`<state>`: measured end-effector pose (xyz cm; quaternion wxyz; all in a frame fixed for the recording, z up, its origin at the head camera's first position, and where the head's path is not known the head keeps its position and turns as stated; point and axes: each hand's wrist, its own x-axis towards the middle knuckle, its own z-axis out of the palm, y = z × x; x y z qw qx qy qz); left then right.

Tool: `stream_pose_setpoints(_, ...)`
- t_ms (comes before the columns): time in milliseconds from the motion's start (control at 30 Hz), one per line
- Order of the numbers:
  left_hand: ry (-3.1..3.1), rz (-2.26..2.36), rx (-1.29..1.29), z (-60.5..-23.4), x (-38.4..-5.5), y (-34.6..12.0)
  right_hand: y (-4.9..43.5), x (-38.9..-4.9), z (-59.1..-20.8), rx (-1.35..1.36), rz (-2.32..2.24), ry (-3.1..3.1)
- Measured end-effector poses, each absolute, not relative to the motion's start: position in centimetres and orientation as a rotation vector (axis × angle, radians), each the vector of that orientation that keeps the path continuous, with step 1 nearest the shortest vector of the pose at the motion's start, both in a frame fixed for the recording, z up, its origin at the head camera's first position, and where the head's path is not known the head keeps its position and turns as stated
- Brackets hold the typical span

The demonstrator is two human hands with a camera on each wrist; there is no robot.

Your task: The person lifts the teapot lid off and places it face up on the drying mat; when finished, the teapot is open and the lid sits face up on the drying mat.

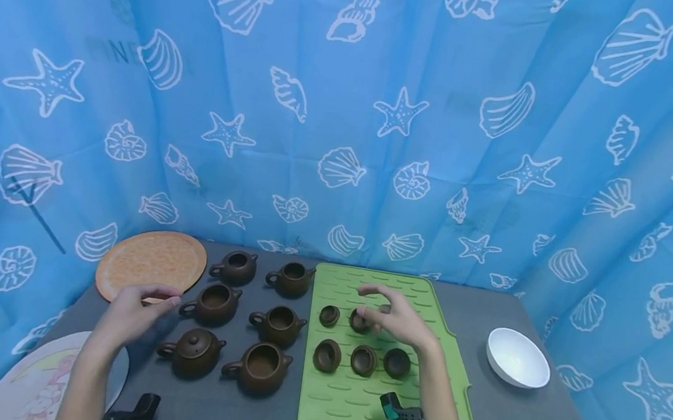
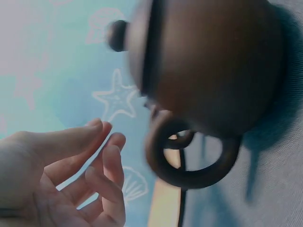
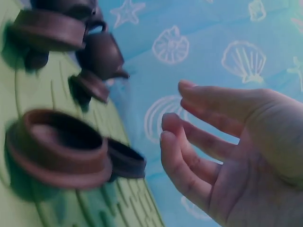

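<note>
Several small brown teapots stand in two columns on the grey table. One at the front left [image 1: 192, 353] has its lid on; the others are uncovered. My left hand [image 1: 133, 316] hovers left of an uncovered teapot [image 1: 217, 305], fingers loosely bent and holding nothing. In the left wrist view the lidded teapot [image 2: 213, 71] looms close, its handle apart from the fingers. On the green mat [image 1: 343, 411], several lids lie upside down. My right hand [image 1: 399, 319] is over the back-right lid [image 1: 358, 321], partly covering it in the head view. Its bent fingers [image 3: 189, 163] hold nothing.
A round orange-tan board [image 1: 152, 260] lies at the back left, and a plate with a printed picture [image 1: 27, 383] at the front left. Right of the mat stands a white bowl [image 1: 518, 358]. A blue shell-print curtain [image 1: 343, 130] hangs behind the table.
</note>
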<state>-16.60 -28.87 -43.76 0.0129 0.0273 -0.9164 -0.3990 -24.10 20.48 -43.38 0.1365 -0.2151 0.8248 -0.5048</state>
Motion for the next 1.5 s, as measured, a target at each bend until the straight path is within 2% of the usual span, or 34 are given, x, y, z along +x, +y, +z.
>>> stream_pose_setpoints(267, -2.901, -1.196, 0.085, -43.4, -14.9, -29.6, 16.4, -22.8, -41.3, -0.774, -1.500, 2.340)
stream_pose_setpoints(700, -2.931, -1.329, 0.146, -44.0, -12.2, -28.8, 8.9, -21.3, -41.1, -0.957, -1.518, 2.137)
stream_pose_setpoints(967, -2.875, -1.341, 0.245, -45.6, -10.8, -28.3, 3.3, -19.9, -42.5, -0.929, -1.538, 2.018)
stream_pose_setpoints(1233, -2.892, -1.250, 0.302, -46.4, -11.1, -28.1, -2.8, -18.5, -44.4, -0.800, -1.593, 1.919)
stream_pose_setpoints(1500, -2.901, -1.289, 0.332, -46.6, -11.5, -28.0, -5.4, -17.9, -45.2, -0.732, -1.540, 2.061)
